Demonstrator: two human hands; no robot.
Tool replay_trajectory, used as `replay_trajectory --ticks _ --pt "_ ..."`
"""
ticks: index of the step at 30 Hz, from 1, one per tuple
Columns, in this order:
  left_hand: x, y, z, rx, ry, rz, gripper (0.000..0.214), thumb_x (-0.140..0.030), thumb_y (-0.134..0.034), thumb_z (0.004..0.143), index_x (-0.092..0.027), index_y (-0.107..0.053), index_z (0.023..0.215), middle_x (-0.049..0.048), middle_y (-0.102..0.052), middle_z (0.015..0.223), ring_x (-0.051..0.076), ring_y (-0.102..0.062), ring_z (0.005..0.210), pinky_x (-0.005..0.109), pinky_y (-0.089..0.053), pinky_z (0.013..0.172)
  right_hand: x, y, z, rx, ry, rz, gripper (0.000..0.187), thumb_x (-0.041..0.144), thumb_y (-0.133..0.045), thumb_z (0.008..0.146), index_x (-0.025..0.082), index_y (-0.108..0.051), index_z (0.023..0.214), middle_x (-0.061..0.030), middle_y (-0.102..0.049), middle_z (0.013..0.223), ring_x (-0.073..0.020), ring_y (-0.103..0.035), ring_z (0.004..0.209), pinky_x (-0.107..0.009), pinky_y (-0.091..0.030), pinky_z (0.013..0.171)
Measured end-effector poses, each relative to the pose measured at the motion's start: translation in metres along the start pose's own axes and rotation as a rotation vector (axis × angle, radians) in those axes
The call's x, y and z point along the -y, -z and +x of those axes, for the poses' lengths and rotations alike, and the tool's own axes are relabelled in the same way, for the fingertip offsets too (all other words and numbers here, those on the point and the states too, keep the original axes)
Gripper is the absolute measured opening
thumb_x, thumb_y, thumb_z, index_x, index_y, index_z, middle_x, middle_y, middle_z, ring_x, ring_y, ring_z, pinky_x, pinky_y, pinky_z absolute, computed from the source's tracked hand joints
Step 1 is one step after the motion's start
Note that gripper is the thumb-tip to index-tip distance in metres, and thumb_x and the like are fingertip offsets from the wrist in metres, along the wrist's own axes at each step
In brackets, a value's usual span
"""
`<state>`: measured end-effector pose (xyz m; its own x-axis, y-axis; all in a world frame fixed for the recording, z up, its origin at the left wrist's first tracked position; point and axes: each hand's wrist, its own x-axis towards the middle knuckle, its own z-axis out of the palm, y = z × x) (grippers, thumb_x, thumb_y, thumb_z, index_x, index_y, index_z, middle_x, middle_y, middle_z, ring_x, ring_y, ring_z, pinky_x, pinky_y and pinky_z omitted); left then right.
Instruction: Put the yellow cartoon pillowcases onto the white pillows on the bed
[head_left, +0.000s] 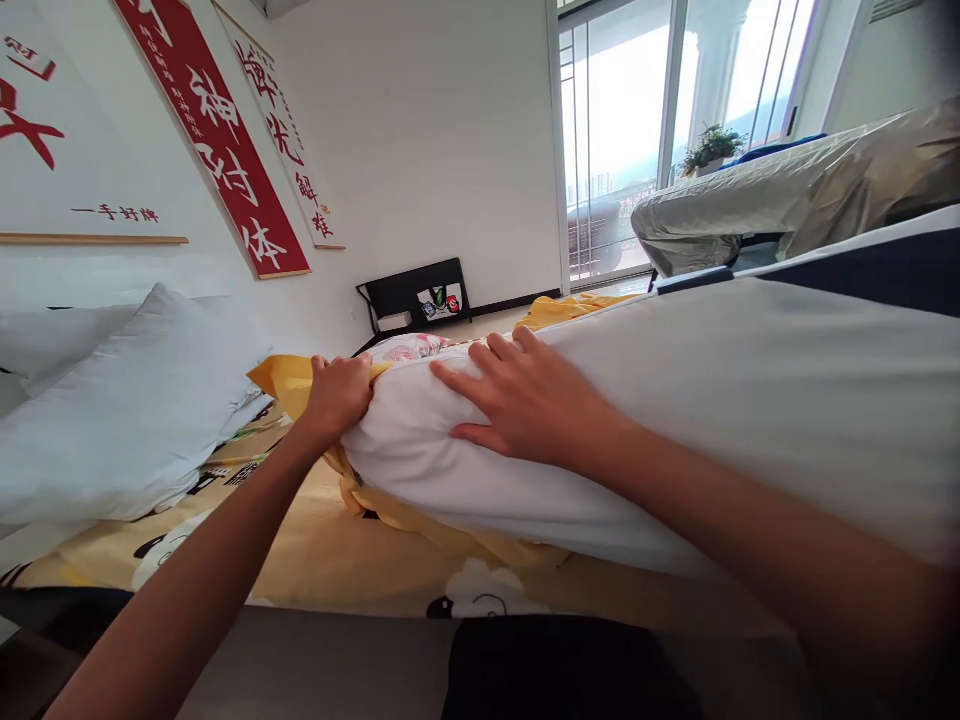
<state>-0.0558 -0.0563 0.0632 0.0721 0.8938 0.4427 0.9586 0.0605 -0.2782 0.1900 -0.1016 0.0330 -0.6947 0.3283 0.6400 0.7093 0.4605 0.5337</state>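
A long, thick white cushion (645, 400) lies across the bed, running out of view at the right. Yellow fabric (289, 378), like a cover, wraps around its left end and shows below it. My left hand (339, 397) is closed in a fist on the fabric's edge at the cushion's upper left corner. Just to the right, my right hand (525, 395) rests on top of the cushion with its fingers spread. What lies inside the left fist is partly hidden.
Underneath is a yellow bed sheet (292, 560) with sheep prints. White pillows (142, 400) lie at the left. A black bench (420, 290) stands by the far wall. Plastic-covered furniture (757, 200) with a potted plant (712, 148) is near the window.
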Motion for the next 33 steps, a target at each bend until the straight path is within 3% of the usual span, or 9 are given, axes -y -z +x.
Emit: replay_trajectory --ticks 4,8,13,17,22,29,33 --pt "-0.007 -0.004 -0.007 -0.396 -0.041 0.098 0.034 -0.011 -0.028 0.084 -0.016 -0.06 0.094 0.0151 -0.064 0.087 0.032 -0.056 0.091 0.049 -0.03 0.085 -0.004 -0.003 0.0 0.005 -0.004 0.001 0.061 0.058 -0.046 0.09 0.017 -0.046 0.136 -0.0161 -0.061 0.112 -0.0303 -0.052 0.099 -0.041 -0.031 0.083" --pt "-0.002 -0.007 -0.015 -0.583 0.031 0.01 0.027 -0.018 -0.04 0.083 -0.017 -0.061 0.1 0.0153 -0.06 0.103 0.034 -0.049 0.103 0.05 -0.025 0.086 -0.017 -0.01 0.002 0.046 -0.049 0.013 0.063 0.061 -0.043 0.09 0.021 -0.044 0.139 -0.0154 -0.061 0.111 -0.0298 -0.053 0.097 -0.038 -0.031 0.08" --pt "0.002 -0.012 -0.039 -0.611 -0.016 0.073 0.037 -0.005 -0.035 0.08 -0.017 -0.061 0.103 0.0155 -0.058 0.109 0.033 -0.048 0.103 0.051 -0.021 0.086 -0.028 -0.027 0.009 0.109 -0.096 0.025 0.062 0.06 -0.045 0.09 0.021 -0.046 0.139 -0.016 -0.062 0.109 -0.0302 -0.054 0.096 -0.037 -0.03 0.078" --pt "-0.008 -0.01 -0.043 -0.653 -0.076 0.072 0.031 -0.01 -0.035 0.086 -0.019 -0.063 0.095 0.0131 -0.061 0.103 0.03 -0.051 0.096 0.051 -0.021 0.087 -0.027 -0.031 0.011 0.101 -0.028 0.105 0.06 0.059 -0.046 0.09 0.021 -0.047 0.136 -0.0141 -0.062 0.109 -0.0285 -0.055 0.095 -0.036 -0.03 0.079" --pt "-0.029 -0.002 -0.014 -0.603 -0.084 -0.011 0.026 -0.02 -0.037 0.09 -0.018 -0.062 0.094 0.0126 -0.063 0.095 0.03 -0.054 0.095 0.046 -0.027 0.086 -0.02 -0.026 0.007 0.104 0.047 0.175 0.057 0.057 -0.047 0.091 0.022 -0.048 0.136 -0.0127 -0.062 0.113 -0.0264 -0.055 0.097 -0.036 -0.03 0.079" --pt "-0.045 0.002 0.033 -0.414 0.162 -0.281 0.019 -0.023 -0.049 0.076 -0.017 -0.061 0.09 0.0082 -0.067 0.079 0.025 -0.06 0.074 0.036 -0.033 0.069 -0.008 -0.02 0.004 0.136 0.138 0.173 0.052 0.05 -0.047 0.092 0.022 -0.048 0.136 -0.0103 -0.065 0.104 -0.026 -0.056 0.091 -0.038 -0.03 0.079" --pt "-0.07 0.017 0.028 -0.537 0.015 -0.252 0.018 -0.015 -0.049 0.074 -0.018 -0.061 0.088 0.0065 -0.068 0.08 0.024 -0.059 0.08 0.04 -0.032 0.079 -0.004 -0.022 0.003 0.13 0.164 0.121 0.049 0.048 -0.047 0.093 0.021 -0.048 0.134 -0.0102 -0.064 0.104 -0.0269 -0.055 0.091 -0.038 -0.03 0.078"
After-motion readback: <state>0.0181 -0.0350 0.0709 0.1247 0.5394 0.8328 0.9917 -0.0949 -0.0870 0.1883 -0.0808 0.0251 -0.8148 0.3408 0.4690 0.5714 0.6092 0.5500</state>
